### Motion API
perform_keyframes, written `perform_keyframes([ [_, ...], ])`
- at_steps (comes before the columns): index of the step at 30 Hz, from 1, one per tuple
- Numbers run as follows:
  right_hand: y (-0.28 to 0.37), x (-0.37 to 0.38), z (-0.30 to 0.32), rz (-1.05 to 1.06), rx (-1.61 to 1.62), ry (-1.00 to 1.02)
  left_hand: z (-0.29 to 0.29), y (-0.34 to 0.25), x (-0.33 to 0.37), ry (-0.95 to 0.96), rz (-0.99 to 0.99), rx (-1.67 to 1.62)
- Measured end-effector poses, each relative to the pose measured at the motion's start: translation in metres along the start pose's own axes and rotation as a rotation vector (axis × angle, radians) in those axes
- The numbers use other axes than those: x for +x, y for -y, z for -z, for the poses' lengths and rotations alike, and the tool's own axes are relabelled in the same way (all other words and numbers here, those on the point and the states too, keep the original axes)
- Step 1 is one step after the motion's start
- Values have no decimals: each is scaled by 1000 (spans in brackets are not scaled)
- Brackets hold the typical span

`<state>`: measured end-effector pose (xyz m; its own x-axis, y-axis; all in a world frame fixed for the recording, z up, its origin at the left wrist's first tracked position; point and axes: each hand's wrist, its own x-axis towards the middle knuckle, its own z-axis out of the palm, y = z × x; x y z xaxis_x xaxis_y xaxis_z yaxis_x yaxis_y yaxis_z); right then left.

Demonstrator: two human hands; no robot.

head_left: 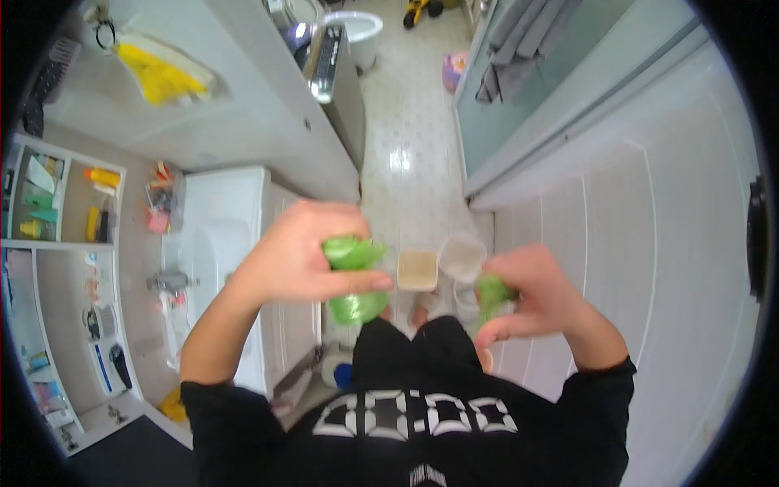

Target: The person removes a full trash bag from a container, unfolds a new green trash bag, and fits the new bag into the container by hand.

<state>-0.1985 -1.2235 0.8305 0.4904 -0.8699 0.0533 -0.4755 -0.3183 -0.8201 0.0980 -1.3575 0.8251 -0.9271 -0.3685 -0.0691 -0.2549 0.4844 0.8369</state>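
My left hand (312, 252) is closed around a bunch of shiny green plastic film (357, 308), which bulges out above and below the thumb. It looks like thin bag plastic. On the other side, my right hand (535, 296) is closed on a smaller green piece (491, 296), apart from the first; its kind is partly hidden by the fingers. Beneath and between the hands, a beige square bin (418, 272) stands on the floor by my feet. A white round bin (462, 257) stands right beside it.
A white washbasin (223, 243) with a tap (170, 282) is at the left, next to open shelves (65, 243) of toiletries. A tiled wall (617, 219) runs along the right. Ahead are a washing machine (337, 89), a toilet (357, 26) and a glass door (519, 97).
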Motion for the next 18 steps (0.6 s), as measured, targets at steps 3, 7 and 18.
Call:
perform_keyframes([
  [3,1,2,-29,-71,166,-81,-16,-23,-4,-183,132,-48],
  [7,-6,34,-86,-107,289,-330,-50,-3,7,-341,224,-214],
  [18,-25,45,-116,-218,1127,-680,-80,24,-8,-414,62,-1092],
])
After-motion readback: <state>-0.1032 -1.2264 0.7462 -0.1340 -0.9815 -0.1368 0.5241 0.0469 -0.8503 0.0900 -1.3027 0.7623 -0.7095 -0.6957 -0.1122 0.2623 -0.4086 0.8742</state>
